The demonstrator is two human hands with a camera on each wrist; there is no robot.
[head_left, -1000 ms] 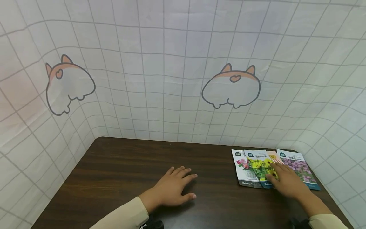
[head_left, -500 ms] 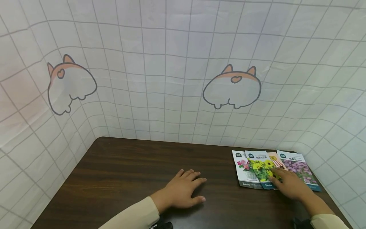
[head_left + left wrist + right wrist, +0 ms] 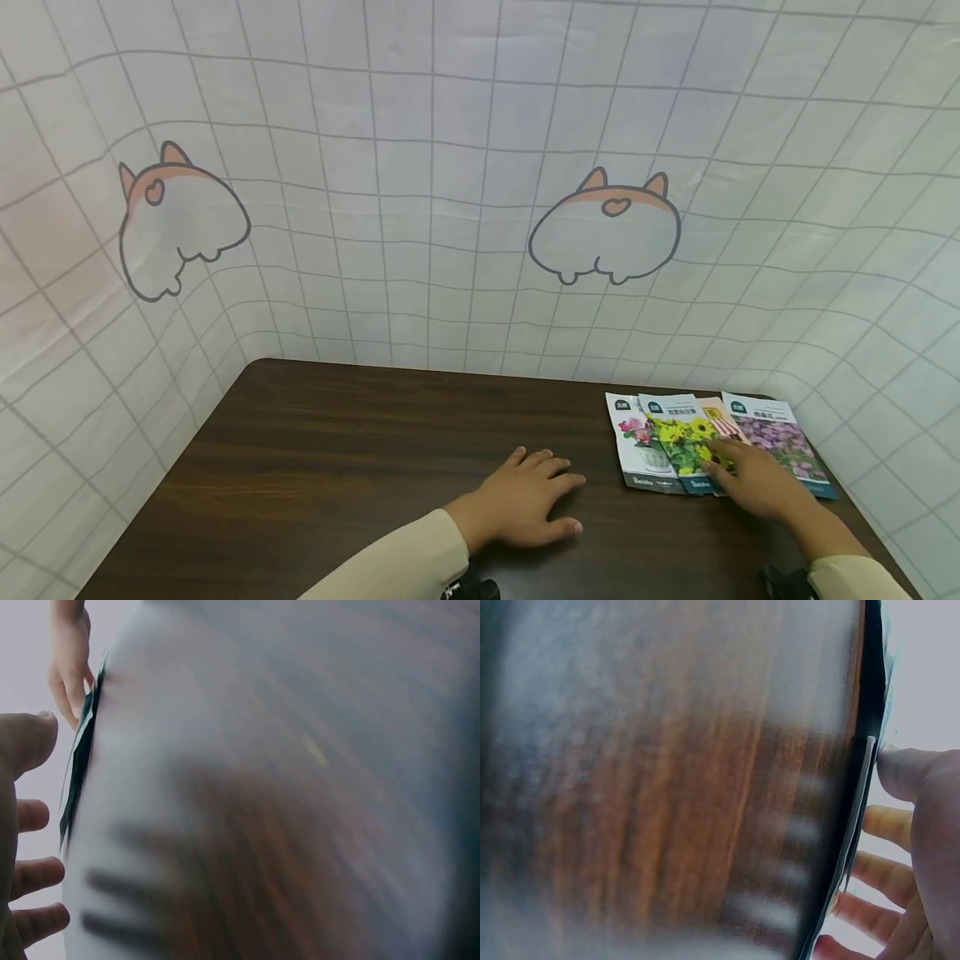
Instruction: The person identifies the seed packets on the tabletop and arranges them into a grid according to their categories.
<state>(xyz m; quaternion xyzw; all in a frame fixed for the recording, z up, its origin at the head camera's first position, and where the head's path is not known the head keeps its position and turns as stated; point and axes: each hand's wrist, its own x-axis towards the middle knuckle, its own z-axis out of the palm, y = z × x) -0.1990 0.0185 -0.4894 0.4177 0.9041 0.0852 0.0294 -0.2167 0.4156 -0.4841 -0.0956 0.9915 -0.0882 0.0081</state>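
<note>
A row of overlapping flower seed packets lies on the dark wooden table [image 3: 337,450] at the far right. The yellow-flower packet [image 3: 675,429] overlaps the pink-flower packet [image 3: 639,454] on its left. Partly hidden beneath the hand is a peach packet [image 3: 718,417], and the purple-flower packet [image 3: 780,437] is rightmost. My right hand [image 3: 761,487] rests on the packets with thumb and fingertips touching their faces; the right wrist view shows the fingers [image 3: 885,874] spread along them. My left hand [image 3: 525,500] hovers low over the table, fingers spread, left of the packets, holding nothing.
A white grid-patterned curtain [image 3: 420,208] with corgi drawings surrounds the back and sides of the table. The table's back edge runs just behind the packets. Black wrist straps show at both sleeves.
My left hand has moved right across the table, closer to the packets. The right hand has stayed on the packets, its fingers drawn slightly back toward me.
</note>
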